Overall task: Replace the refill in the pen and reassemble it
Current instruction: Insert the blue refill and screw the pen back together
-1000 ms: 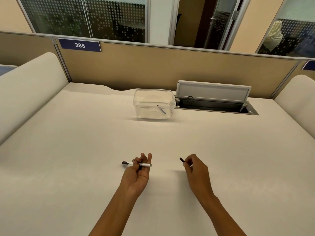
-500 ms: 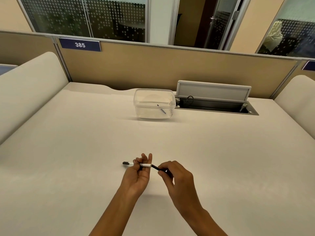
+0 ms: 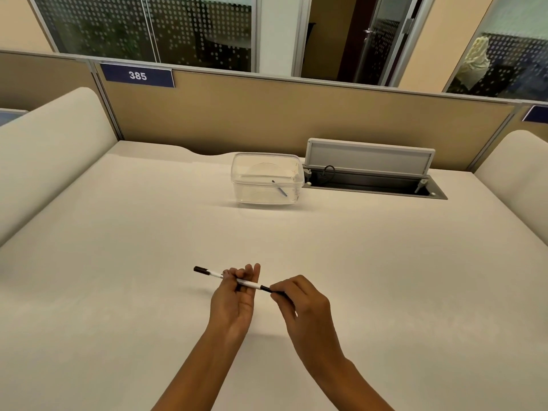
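1. Centrally, your left hand (image 3: 232,298) is closed around the pen (image 3: 237,280), fingers curled over the white barrel and palm turned up, holding it just above the desk (image 3: 118,262).
2. Leftward of that grip, the pen's black end (image 3: 201,270) juts out past your knuckles; the barrel slants from upper left down to lower right.
3. Your right hand (image 3: 302,307) is pinched shut on the black tip piece (image 3: 271,290) at the barrel's right end, thumb and forefinger meeting around it. The piece touches the end of the white barrel and lies in line with it; whether it is fully seated cannot be told.
4. Both forearms enter from the bottom edge and converge, so your two hands sit close together, joined only by the pen.
5. Farther back on the desk stands a clear plastic box (image 3: 267,179), well apart from your hands. Inside it lies a thin refill (image 3: 278,188), tilted, with a dark end pointing up and left.
6. Just beside the box on the right, a cable hatch (image 3: 370,185) in the desk stands open, its grey lid (image 3: 369,157) raised upright behind the slot.
7. Behind the desk runs a tan partition (image 3: 237,120) with a blue label (image 3: 137,75) reading 385.
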